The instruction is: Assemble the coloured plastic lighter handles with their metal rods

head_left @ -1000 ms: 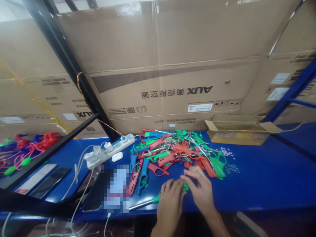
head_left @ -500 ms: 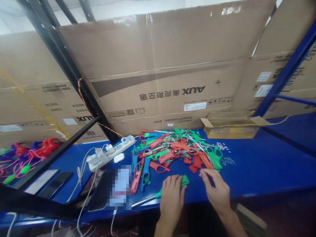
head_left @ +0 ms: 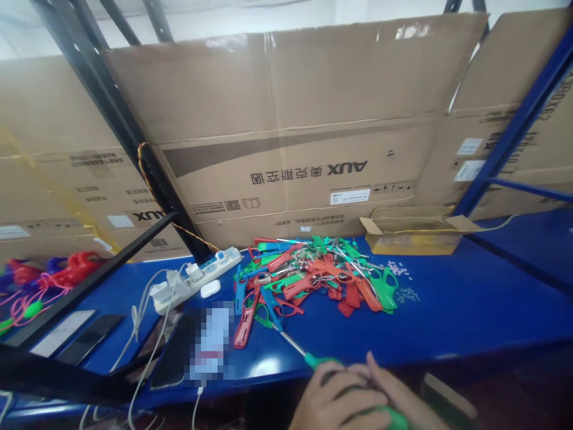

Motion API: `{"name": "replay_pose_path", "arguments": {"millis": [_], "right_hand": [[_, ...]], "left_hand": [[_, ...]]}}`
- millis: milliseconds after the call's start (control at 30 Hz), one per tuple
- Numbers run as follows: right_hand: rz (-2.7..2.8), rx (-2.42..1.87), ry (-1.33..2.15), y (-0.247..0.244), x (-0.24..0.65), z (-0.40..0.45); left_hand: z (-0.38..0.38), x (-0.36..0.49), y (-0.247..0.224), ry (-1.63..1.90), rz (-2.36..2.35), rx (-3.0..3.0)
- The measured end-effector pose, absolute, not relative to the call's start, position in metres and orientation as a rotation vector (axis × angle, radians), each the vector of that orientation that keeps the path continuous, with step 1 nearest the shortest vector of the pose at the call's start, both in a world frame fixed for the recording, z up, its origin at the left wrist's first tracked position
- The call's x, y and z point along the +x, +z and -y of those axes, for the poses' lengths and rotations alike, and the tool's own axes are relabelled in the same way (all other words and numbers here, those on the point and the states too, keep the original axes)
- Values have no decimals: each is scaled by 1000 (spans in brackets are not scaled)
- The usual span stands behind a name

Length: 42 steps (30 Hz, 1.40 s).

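Note:
My left hand (head_left: pixel 338 397) is wrapped around the green handle of a long-nosed lighter (head_left: pixel 313 359) at the table's front edge. Its metal tube points up and left, toward the pile; the handle's end shows below my fingers. Against the lighter, close behind the left hand, is my right hand (head_left: pixel 398 385), closed with the thumb raised. Its other fingers are mostly hidden, so what they grip cannot be made out. Beyond lies a heap of red, green and blue lighter parts (head_left: pixel 308 280), some with metal tubes.
Right of the heap lie small pale pieces (head_left: pixel 398 270) and thin metal bits (head_left: pixel 408 295). An open cardboard box (head_left: pixel 414 243) stands behind them. At left are a power strip (head_left: pixel 179 286) with cables, a white case (head_left: pixel 210 289) and a tablet-like device (head_left: pixel 176 352). Cardboard walls the back.
The green lighter has moved right and toward me in my left hand. My right hand has come down and left to meet it. The view has shifted slightly.

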State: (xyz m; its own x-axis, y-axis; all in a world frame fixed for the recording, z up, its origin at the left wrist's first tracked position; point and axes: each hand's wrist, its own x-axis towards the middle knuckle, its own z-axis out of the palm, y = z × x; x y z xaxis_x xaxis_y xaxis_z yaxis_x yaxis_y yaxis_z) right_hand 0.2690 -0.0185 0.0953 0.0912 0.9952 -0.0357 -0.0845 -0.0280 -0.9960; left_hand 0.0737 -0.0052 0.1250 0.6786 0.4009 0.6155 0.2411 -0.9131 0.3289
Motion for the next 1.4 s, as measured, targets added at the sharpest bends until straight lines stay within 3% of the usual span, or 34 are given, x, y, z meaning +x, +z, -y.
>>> {"name": "replay_pose_path", "arguments": {"millis": [233, 367, 533, 867, 1067, 1400], "right_hand": [[948, -1132, 1279, 83, 237, 19], [1093, -1174, 1252, 99, 229, -6], [1461, -1242, 1188, 112, 204, -15], [1577, -1189, 967, 117, 169, -56], [1133, -1046, 1327, 112, 201, -76], [507, -1041, 1428, 84, 237, -64]], "left_hand": [[9, 69, 105, 1037, -707, 2547], [-6, 64, 95, 1279, -977, 1863], [-34, 69, 97, 1061, -802, 1124], [-54, 61, 87, 1249, -725, 591], [-54, 57, 88, 1338, -531, 151], [-52, 59, 72, 1143, -263, 335]]}}
